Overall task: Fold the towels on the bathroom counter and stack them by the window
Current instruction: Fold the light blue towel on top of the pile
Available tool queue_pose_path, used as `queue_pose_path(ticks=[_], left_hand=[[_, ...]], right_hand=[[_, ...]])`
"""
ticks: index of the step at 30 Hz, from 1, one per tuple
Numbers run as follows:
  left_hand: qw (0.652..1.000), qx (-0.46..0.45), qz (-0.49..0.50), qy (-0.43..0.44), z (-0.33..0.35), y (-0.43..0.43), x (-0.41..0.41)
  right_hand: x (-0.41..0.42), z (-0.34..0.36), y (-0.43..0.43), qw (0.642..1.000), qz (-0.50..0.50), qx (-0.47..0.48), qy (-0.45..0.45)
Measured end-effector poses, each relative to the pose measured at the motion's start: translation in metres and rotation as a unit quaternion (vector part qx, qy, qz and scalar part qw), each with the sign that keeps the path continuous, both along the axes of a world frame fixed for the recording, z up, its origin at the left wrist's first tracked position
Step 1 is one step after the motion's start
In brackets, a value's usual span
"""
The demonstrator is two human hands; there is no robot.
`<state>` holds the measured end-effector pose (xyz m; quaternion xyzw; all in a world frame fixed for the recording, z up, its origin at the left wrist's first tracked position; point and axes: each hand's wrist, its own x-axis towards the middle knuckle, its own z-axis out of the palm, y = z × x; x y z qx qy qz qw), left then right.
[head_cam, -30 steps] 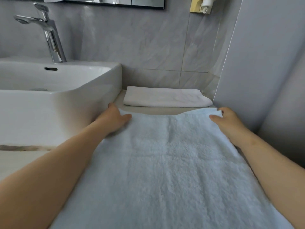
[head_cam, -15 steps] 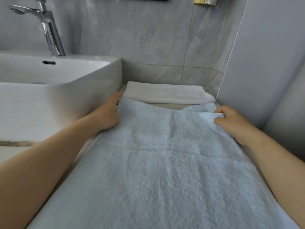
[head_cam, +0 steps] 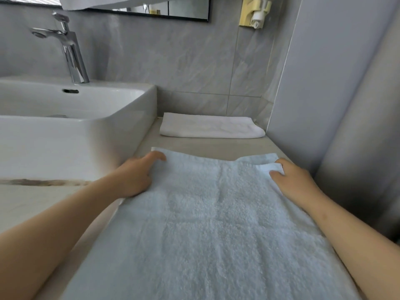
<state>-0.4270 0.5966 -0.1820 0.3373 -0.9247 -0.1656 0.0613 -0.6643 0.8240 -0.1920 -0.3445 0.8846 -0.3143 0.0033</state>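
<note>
Pale blue towel (head_cam: 205, 224) is lying spread flat on the bench (head_cam: 207, 144), just right of the sink (head_cam: 91, 152), its long side running alongside the sink wall. Folded white towel (head_cam: 207, 126) is sitting further back on the right of the sink, against the tiled wall and apart from the blue one. No window is showing.

Left hand (head_cam: 138, 176) is resting at the blue towel's far corner nearest the sink. One digit is lying on top of the cloth and the rest are hidden, so a true pinch cannot be told. Right hand (head_cam: 292, 180) is pinching the far corner away from the sink, where the corner is turning over between thumb and fingertip.

Handling, as a judgement: it is looking like looped terry, thick, soft and light. It is going to sag wherever it is unsupported and drag a little on the matte bench rather than slide. It is nothing fragile. The far corners are looking like the right holds, since lifting both evenly should be keeping the edge straight for the fold toward the body. The middle of that far edge is dipping slightly and may need smoothing.

Materials: the sink is showing glossy white ceramic with square shoulders. The bench is looking pale, stone-like and flat. The white towel is forming a plump oblong with one rounded end.
</note>
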Motion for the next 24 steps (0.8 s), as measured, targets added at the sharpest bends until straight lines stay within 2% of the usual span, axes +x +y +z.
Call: queue_pose_path(ticks=[4,6,9,12,16,18,20,22,24], left_hand=[[0.994,-0.055,-0.022,-0.092,0.007,0.011,0.011],[0.992,-0.062,-0.014,-0.113,0.009,0.013,0.01],[0.991,-0.068,0.022,-0.109,0.008,0.015,0.009],[0.98,-0.145,0.064,-0.124,0.002,0.021,0.008],[0.96,-0.22,0.095,-0.145,0.007,0.034,0.002],[0.962,-0.253,0.085,-0.065,0.017,0.04,0.002],[0.965,-0.24,0.068,0.086,0.02,0.042,0.0],[0.971,-0.128,0.054,0.193,0.017,0.041,-0.006],[0.976,-0.008,0.068,0.207,0.011,0.035,-0.011]], right_hand=[[0.012,0.007,0.012,0.988,0.017,0.125,0.087],[0.016,0.007,0.013,0.978,0.023,0.181,0.099],[0.018,0.007,0.013,0.983,-0.022,0.169,0.073],[0.02,0.008,0.013,0.981,-0.066,0.168,0.072],[0.024,0.019,0.009,0.973,-0.071,0.201,0.087],[0.02,0.025,0.005,0.982,-0.057,0.146,0.103],[0.013,0.027,0.002,0.993,-0.033,0.057,0.098],[0.006,0.023,0.0,1.0,-0.011,-0.011,0.021],[0.002,0.016,0.001,0.995,-0.004,-0.044,-0.085]])
